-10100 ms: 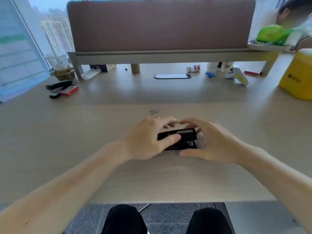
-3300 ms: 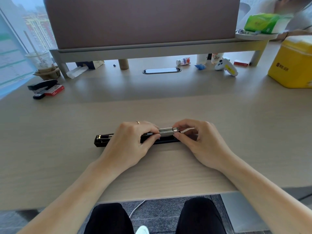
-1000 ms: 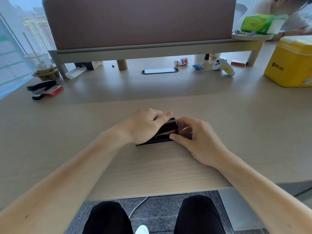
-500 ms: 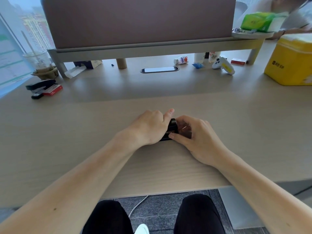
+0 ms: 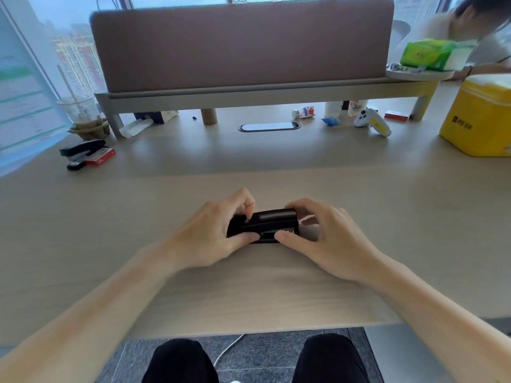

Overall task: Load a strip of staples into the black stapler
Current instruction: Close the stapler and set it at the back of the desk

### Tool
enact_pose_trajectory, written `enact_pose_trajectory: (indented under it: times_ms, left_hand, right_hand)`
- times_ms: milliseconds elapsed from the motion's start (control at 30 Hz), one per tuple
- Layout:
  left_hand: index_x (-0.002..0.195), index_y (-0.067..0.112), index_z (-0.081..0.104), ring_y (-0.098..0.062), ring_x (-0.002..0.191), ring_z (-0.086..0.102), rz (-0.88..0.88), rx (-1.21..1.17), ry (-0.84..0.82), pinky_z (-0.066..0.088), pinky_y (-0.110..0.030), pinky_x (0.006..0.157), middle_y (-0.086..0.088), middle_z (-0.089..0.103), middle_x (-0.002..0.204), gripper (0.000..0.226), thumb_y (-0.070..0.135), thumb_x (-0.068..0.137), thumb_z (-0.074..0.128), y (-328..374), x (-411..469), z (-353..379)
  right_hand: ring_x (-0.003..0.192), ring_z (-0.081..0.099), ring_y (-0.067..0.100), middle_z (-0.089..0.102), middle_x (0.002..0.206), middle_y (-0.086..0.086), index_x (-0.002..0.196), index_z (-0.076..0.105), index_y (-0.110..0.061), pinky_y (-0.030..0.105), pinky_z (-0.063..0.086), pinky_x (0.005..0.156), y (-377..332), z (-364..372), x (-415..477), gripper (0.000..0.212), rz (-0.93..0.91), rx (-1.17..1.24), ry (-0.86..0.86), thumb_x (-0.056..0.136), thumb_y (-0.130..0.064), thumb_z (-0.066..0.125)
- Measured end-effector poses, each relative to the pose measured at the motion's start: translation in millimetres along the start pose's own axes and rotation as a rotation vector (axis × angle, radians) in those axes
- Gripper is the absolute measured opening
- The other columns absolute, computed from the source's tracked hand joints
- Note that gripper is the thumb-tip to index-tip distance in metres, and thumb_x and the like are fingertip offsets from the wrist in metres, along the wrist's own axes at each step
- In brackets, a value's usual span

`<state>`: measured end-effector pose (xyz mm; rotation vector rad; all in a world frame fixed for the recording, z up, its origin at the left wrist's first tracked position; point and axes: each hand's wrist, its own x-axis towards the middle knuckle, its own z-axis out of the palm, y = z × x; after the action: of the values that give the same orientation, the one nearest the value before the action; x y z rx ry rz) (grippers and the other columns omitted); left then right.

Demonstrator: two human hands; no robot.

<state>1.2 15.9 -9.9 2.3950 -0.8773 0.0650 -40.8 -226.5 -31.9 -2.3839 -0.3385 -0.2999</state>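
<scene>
On the pale wooden desk (image 5: 110, 222), the left hand (image 5: 210, 239) curls around the left end of the small black plastic stapler (image 5: 265, 223), thumb at its near edge. The stapler lies closed between both hands. The right hand (image 5: 329, 239) grips its right end, fingers bent.

Small black plastic stapler (image 5: 272, 221): smooth, semi-gloss casing. Pale wood-grain laminate desk (image 5: 193, 294): matt. Mauve cloth-covered divider panel (image 5: 240, 45): matt weave. Yellow plastic box (image 5: 481, 117): smooth, slight sheen.
</scene>
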Motion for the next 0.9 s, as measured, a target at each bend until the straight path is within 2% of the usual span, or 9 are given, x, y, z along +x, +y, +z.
enact_pose_trajectory:
  times_ms: [67, 100, 167, 300, 400, 533, 600, 733, 900]
  left_hand:
    - [0.095, 0.025, 0.047, -0.018, 0.056, 0.05, 0.007, 0.001, 0.066, 0.046, -0.028, 0.059, 0.003, 0.069, 0.075, 0.031, 0.028, 0.088, 0.077, -3.6, 0.6, -0.8]
    - [0.095, 0.024, 0.047, -0.018, 0.054, 0.05, 0.005, -0.012, 0.105, 0.044, -0.026, 0.057, 0.004, 0.07, 0.076, 0.031, 0.027, 0.088, 0.077, -5.2, 2.0, -2.3]
    - [0.095, 0.023, 0.046, -0.024, 0.06, 0.059, -0.016, -0.031, 0.173, 0.048, -0.033, 0.063, 0.008, 0.074, 0.082, 0.032, 0.026, 0.089, 0.077, -9.8, 6.0, -5.4]
    - [0.093, 0.026, 0.042, -0.016, 0.055, 0.054, -0.072, 0.024, 0.192, 0.048, -0.037, 0.063, 0.007, 0.076, 0.087, 0.035, 0.028, 0.089, 0.076, -23.6, 12.0, -6.2]
    - [0.092, 0.027, 0.042, -0.011, 0.051, 0.049, -0.102, 0.048, 0.21, 0.044, -0.026, 0.057, 0.003, 0.073, 0.084, 0.036, 0.03, 0.089, 0.077, -34.8, 14.3, -5.6]
    - [0.089, 0.025, 0.043, -0.01, 0.049, 0.045, -0.159, 0.091, 0.316, 0.04, -0.022, 0.055, 0.004, 0.062, 0.067, 0.037, 0.031, 0.087, 0.079, -52.8, 38.4, -11.6]
    - [0.089, 0.026, 0.042, -0.011, 0.056, 0.049, -0.206, 0.113, 0.366, 0.045, -0.03, 0.06, 0.0, 0.069, 0.079, 0.037, 0.033, 0.088, 0.078, -68.0, 62.9, -16.3]
    - [0.094, 0.018, 0.045, -0.031, 0.08, 0.059, -0.307, 0.09, 0.443, 0.039, -0.032, 0.06, -0.009, 0.07, 0.093, 0.032, 0.03, 0.09, 0.075, -102.5, 122.8, -21.6]
    - [0.095, 0.019, 0.045, -0.027, 0.074, 0.054, -0.394, 0.133, 0.451, 0.037, -0.034, 0.061, -0.007, 0.067, 0.092, 0.029, 0.027, 0.091, 0.072, -139.8, 184.4, -18.4]
  right_hand:
    - [0.107, 0.063, 0.0, 0.069, 0.119, -0.019, 0.131, 0.066, -0.03, 0.004, 0.042, 0.09, -2.6, -5.5, 10.9, 0.065, -0.024, -0.036, -0.005, 0.081, -0.072, 0.062]
    - [0.112, 0.062, 0.001, 0.068, 0.124, -0.018, 0.134, 0.064, -0.03, 0.012, 0.046, 0.096, -2.7, -8.6, 18.1, 0.072, -0.035, -0.049, 0.002, 0.08, -0.076, 0.058]
    - [0.125, 0.058, 0.004, 0.064, 0.134, -0.015, 0.14, 0.06, -0.029, 0.025, 0.046, 0.106, -1.3, -14.5, 34.1, 0.077, -0.037, -0.082, -0.01, 0.081, -0.079, 0.055]
    - [0.145, 0.041, 0.01, 0.052, 0.15, -0.011, 0.149, 0.05, -0.031, 0.029, 0.034, 0.115, 7.9, -14.1, 61.4, 0.085, 0.02, -0.187, -0.148, 0.08, -0.078, 0.062]
    - [0.146, 0.042, 0.016, 0.051, 0.151, -0.009, 0.15, 0.048, -0.031, 0.038, 0.034, 0.121, 17.9, -0.8, 75.2, 0.097, 0.028, -0.279, -0.233, 0.072, -0.086, 0.059]
    - [0.144, 0.04, 0.015, 0.049, 0.15, -0.012, 0.15, 0.047, -0.033, 0.038, 0.03, 0.122, 29.2, 12.7, 92.8, 0.098, -0.031, -0.339, -0.241, 0.071, -0.091, 0.053]
    - [0.147, 0.036, 0.014, 0.045, 0.153, -0.013, 0.151, 0.045, -0.035, 0.037, 0.027, 0.124, 33.1, 15.1, 102.4, 0.096, -0.046, -0.349, -0.256, 0.073, -0.092, 0.051]
    - [0.15, 0.031, 0.013, 0.04, 0.157, -0.015, 0.152, 0.042, -0.037, 0.038, 0.023, 0.126, 40.8, 19.4, 120.8, 0.097, -0.062, -0.357, -0.266, 0.074, -0.095, 0.043]
    - [0.151, 0.027, 0.009, 0.035, 0.159, -0.019, 0.154, 0.037, -0.04, 0.028, 0.016, 0.123, 48.5, 22.7, 123.6, 0.099, -0.088, -0.351, -0.245, 0.074, -0.096, 0.041]
